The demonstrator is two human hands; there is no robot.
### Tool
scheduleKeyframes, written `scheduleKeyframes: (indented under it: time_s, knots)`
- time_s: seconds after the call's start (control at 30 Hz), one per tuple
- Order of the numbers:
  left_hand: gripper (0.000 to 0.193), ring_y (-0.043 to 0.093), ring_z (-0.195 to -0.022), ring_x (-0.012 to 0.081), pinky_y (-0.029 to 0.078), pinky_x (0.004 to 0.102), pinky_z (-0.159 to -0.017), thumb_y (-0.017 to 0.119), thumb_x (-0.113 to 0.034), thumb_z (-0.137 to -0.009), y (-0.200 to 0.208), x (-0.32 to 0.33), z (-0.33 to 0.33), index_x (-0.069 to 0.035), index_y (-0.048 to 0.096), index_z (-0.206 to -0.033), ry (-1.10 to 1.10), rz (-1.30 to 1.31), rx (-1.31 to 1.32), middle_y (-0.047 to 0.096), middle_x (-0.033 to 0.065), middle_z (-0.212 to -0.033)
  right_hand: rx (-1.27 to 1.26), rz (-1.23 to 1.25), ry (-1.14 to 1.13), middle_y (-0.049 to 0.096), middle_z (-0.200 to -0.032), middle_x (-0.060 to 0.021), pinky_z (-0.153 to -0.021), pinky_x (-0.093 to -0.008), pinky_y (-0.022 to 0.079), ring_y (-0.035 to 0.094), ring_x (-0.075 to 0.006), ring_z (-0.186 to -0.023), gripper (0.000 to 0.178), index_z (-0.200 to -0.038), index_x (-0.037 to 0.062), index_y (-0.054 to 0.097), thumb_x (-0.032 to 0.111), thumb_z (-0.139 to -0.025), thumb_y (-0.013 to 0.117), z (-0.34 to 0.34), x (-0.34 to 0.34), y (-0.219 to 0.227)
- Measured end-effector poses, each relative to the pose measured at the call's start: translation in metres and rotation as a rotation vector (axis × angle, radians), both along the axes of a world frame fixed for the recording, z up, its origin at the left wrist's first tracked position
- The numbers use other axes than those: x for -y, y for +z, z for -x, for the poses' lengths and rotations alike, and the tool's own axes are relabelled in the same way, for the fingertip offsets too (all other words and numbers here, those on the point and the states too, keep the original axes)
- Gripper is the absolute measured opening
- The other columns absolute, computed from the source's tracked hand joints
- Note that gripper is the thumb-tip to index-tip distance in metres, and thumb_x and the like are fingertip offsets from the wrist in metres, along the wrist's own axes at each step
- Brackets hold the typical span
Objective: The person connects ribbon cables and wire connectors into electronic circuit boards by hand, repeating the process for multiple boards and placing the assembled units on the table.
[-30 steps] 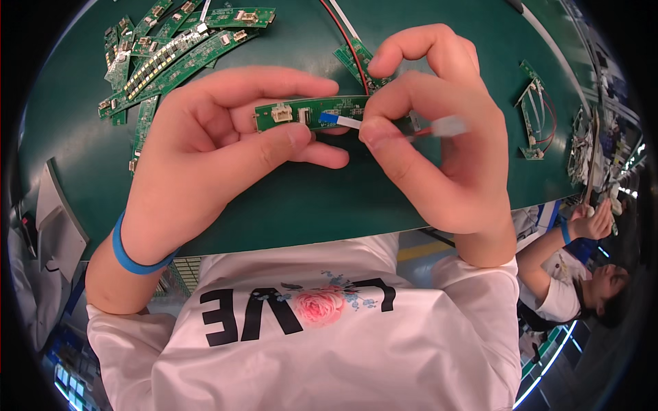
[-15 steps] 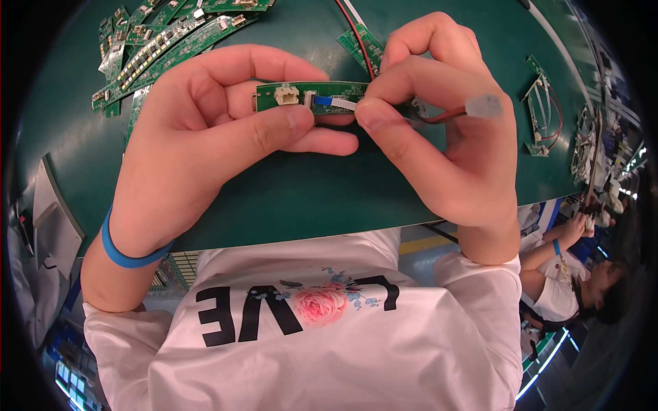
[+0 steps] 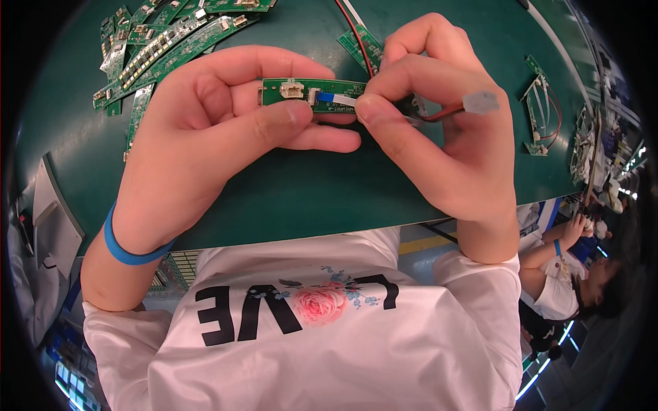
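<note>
My left hand (image 3: 205,123) grips a narrow green circuit board (image 3: 274,91) between thumb and fingers, holding it above the table. A white socket (image 3: 293,90) stands on the board near its left end. Beside it, the blue-tipped end of a white flat ribbon cable (image 3: 325,98) meets a smaller connector; whether it is fully seated I cannot tell. My right hand (image 3: 445,116) pinches that cable between thumb and forefinger at the board's right part. Red and black wires with a pale plug (image 3: 481,103) lie across the right palm.
Several green circuit boards (image 3: 164,51) are heaped at the far left of the green table (image 3: 295,198). Another board (image 3: 356,51) lies behind my hands, and one with wires (image 3: 538,109) lies at the right. A co-worker (image 3: 562,274) sits off to the right.
The board has shifted slightly to the right and tilted, showing more of its left end. My right hand keeps its pinch on the ribbon cable, nearly unmoved.
</note>
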State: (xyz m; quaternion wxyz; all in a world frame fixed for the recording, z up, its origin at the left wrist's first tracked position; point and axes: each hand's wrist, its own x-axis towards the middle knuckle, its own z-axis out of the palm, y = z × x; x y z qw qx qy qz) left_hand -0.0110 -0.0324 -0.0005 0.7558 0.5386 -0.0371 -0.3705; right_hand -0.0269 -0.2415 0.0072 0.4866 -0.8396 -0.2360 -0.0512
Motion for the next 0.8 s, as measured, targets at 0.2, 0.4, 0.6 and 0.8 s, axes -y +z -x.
scheduleKeyframes:
  time_s: [0.2,0.4,0.6,0.8]
  knots:
    - [0.030,0.065,-0.096,0.0270,0.052,0.0328,-0.087,0.054,-0.003,-0.089,0.001,0.001,0.001,0.008,0.049,-0.117,0.004,0.000,0.012,0.063,0.0174,-0.104,-0.107,-0.048,0.009,0.049,-0.082,-0.0071,-0.067,-0.0250,0.033,0.045,-0.0154,-0.080,0.005,-0.072,0.0010,0.062,0.002,-0.068,0.065,-0.001,0.005,-0.005]
    - [0.032,0.065,-0.095,0.0257,0.051,0.0314,-0.087,0.054,-0.006,-0.089,0.001,0.001,0.000,0.008,0.049,-0.117,-0.026,-0.001,0.013,0.063,0.0194,-0.104,-0.100,-0.132,0.083,0.049,-0.081,-0.0064,-0.066,-0.0250,0.032,0.044,-0.0152,-0.079,0.004,-0.073,0.0012,0.062,0.001,-0.069,0.064,-0.002,0.001,0.001]
    - [0.032,0.065,-0.094,0.0253,0.051,0.0313,-0.087,0.054,-0.006,-0.089,0.000,0.002,0.001,0.008,0.048,-0.118,-0.013,0.005,-0.003,0.064,0.0190,-0.103,-0.179,-0.076,0.046,0.049,-0.080,-0.0062,-0.066,-0.0252,0.032,0.044,-0.0151,-0.079,0.004,-0.073,0.0012,0.062,0.001,-0.069,0.063,0.000,0.001,0.002]
    - [0.031,0.065,-0.095,0.0256,0.051,0.0316,-0.087,0.053,-0.004,-0.089,0.000,0.003,0.003,0.008,0.048,-0.118,0.015,0.047,-0.008,0.064,0.0184,-0.103,-0.255,-0.023,0.017,0.049,-0.079,-0.0060,-0.065,-0.0254,0.032,0.044,-0.0151,-0.079,0.004,-0.074,0.0013,0.062,0.001,-0.070,0.063,0.000,0.001,0.002]
